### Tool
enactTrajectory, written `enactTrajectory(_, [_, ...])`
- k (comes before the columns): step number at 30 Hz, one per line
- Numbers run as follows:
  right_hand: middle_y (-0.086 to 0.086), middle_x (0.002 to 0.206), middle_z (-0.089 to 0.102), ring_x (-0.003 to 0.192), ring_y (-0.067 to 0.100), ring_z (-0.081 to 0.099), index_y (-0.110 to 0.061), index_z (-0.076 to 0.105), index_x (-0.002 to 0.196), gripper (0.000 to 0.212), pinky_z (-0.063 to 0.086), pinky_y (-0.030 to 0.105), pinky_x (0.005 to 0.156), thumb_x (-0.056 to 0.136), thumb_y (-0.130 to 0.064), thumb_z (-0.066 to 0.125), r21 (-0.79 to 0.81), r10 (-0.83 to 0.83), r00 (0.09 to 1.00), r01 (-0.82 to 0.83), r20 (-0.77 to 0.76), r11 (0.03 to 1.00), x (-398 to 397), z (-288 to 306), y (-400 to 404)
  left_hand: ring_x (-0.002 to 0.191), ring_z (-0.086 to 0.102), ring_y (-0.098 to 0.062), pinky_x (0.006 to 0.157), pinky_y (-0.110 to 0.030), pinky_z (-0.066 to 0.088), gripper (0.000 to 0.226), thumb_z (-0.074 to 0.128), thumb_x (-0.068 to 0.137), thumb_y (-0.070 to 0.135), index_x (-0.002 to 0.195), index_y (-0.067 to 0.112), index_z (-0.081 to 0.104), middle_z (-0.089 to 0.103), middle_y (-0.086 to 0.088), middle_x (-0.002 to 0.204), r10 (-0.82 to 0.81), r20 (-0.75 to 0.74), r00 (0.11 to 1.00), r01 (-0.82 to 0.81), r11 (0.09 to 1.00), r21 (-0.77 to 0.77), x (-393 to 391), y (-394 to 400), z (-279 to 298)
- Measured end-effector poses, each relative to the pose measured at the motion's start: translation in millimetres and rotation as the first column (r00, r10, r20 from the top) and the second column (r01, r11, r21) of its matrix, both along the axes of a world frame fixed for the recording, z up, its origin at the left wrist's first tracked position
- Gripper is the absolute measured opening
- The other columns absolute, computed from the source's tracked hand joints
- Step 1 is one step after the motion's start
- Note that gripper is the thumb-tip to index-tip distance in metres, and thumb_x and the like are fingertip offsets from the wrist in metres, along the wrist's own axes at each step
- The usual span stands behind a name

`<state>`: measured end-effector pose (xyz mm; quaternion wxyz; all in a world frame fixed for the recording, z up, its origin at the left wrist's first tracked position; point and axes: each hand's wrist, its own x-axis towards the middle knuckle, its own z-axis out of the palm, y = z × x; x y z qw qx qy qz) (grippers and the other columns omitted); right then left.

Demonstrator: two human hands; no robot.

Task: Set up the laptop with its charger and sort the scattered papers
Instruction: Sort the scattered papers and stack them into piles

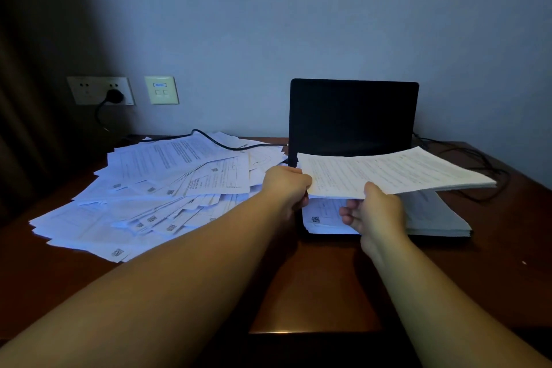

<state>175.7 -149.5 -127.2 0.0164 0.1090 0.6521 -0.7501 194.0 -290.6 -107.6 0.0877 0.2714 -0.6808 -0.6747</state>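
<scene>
A dark wooden desk point(313, 293) is standing against a grey wall, with two wall plates at left. Loose papers point(155, 188) are sprawling leftward. The left hand point(285, 185) and right hand point(378, 209) are both gripping one lifted paper stack point(394, 172) before one open laptop point(354, 116).

You face a plain pale wall point(298, 24) in dim bluish light; the dark wooden counter point(313, 278) stands against it, a curtain point(18, 128) at left.

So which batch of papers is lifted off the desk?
The sheaf before the laptop screen, gripped by both hands; the scattered papers and stack lie flat.
</scene>
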Motion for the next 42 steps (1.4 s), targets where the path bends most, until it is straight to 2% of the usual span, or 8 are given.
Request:
enactTrajectory(8, [0.013, 0.077, 0.064, 0.067, 0.025, 0.069, -0.008, 0.060, 0.116, 0.026, 0.052, 0.028, 0.049, 0.106, -0.024, 0.043, -0.036, 0.058, 0.995, -0.055, 0.086, 0.998, -5, -7, 3, 0.090, 0.071, -0.022, 0.075, -0.034, 0.066, 0.030, 0.063, 0.100, 0.011, 0.130, 0.015, 0.064, 0.067, -0.007, 0.121, 0.009, 0.041, 0.999, -0.008, 1.000, -0.016, -7, 4, -17])
enactTrajectory(11, [0.014, 0.082, 0.065, 0.071, 0.027, 0.071, -0.010, 0.060, 0.115, 0.025, 0.054, 0.030, 0.053, 0.106, -0.025, 0.043, -0.034, 0.095, 0.991, -0.092, 0.098, 0.995, -5, -9, 4, 0.087, 0.068, -0.021, 0.076, -0.035, 0.066, 0.011, 0.060, 0.101, 0.008, 0.098, 0.016, 0.066, 0.066, -0.009, 0.120, 0.032, 0.050, 0.998, -0.031, 0.999, -0.009, -5, 5, -21])
enactTrajectory(13, [0.014, 0.083, 0.065, 0.073, 0.027, 0.071, -0.011, 0.061, 0.109, 0.024, 0.055, 0.031, 0.055, 0.107, -0.028, 0.044, -0.022, 0.105, 0.990, -0.104, 0.090, 0.994, -5, -9, 4, 0.088, 0.068, -0.022, 0.076, -0.035, 0.065, 0.022, 0.060, 0.101, 0.005, 0.084, 0.020, 0.061, 0.066, -0.008, 0.113, 0.033, 0.063, 0.997, -0.033, 0.999, -0.005, -6, 5, -25])
enactTrajectory(20, [0.018, 0.091, 0.063, 0.081, 0.032, 0.070, -0.011, 0.056, 0.095, 0.029, 0.058, 0.035, 0.063, 0.105, -0.037, 0.051, -0.036, 0.180, 0.972, -0.177, 0.151, 0.984, -2, 4, 7, 0.071, 0.066, -0.020, 0.066, -0.025, 0.061, 0.012, 0.059, 0.101, 0.010, 0.107, 0.004, 0.067, 0.068, -0.013, 0.095, 0.023, 0.135, 0.991, -0.015, 0.998, -0.061, -13, -1, -29])
enactTrajectory(23, [0.018, 0.090, 0.062, 0.079, 0.031, 0.070, -0.002, 0.058, 0.096, 0.030, 0.056, 0.032, 0.059, 0.105, -0.030, 0.051, 0.017, 0.245, 0.948, -0.254, 0.201, 0.967, -3, 13, 12, 0.060, 0.058, -0.018, 0.055, -0.023, 0.051, 0.010, 0.057, 0.101, 0.011, 0.100, 0.004, 0.063, 0.063, -0.013, 0.082, 0.031, 0.176, 0.984, -0.012, 0.994, -0.108, -14, -2, -25])
enactTrajectory(28, [0.016, 0.088, 0.064, 0.076, 0.028, 0.070, 0.000, 0.060, 0.096, 0.029, 0.055, 0.030, 0.056, 0.105, -0.027, 0.053, 0.023, 0.248, 0.929, -0.264, 0.274, 0.964, 1, 12, 18, 0.058, 0.059, -0.019, 0.067, -0.027, 0.056, 0.013, 0.058, 0.099, 0.008, 0.087, 0.004, 0.062, 0.064, -0.014, 0.078, 0.026, 0.205, 0.978, 0.006, 0.988, -0.152, -19, -2, -28])
enactTrajectory(37, [0.014, 0.089, 0.066, 0.075, 0.026, 0.070, 0.001, 0.063, 0.103, 0.035, 0.054, 0.024, 0.046, 0.104, -0.033, 0.054, -0.057, 0.216, 0.913, -0.209, 0.347, 0.976, 20, 2, 19, 0.073, 0.070, -0.023, 0.073, -0.032, 0.064, 0.011, 0.064, 0.093, 0.012, 0.090, 0.002, 0.068, 0.070, -0.012, 0.084, -0.060, 0.202, 0.978, 0.129, 0.928, -0.350, -19, -5, -37])
enactTrajectory(42, [0.010, 0.072, 0.065, 0.061, 0.022, 0.066, -0.003, 0.063, 0.090, 0.032, 0.052, 0.026, 0.049, 0.103, -0.031, 0.055, -0.013, 0.296, 0.906, -0.306, 0.301, 0.952, 33, 2, 10, 0.075, 0.070, -0.021, 0.079, -0.030, 0.063, 0.020, 0.062, 0.098, 0.023, 0.116, 0.015, 0.068, 0.071, -0.005, 0.105, -0.058, 0.172, 0.983, 0.134, 0.872, -0.471, -11, -8, -34])
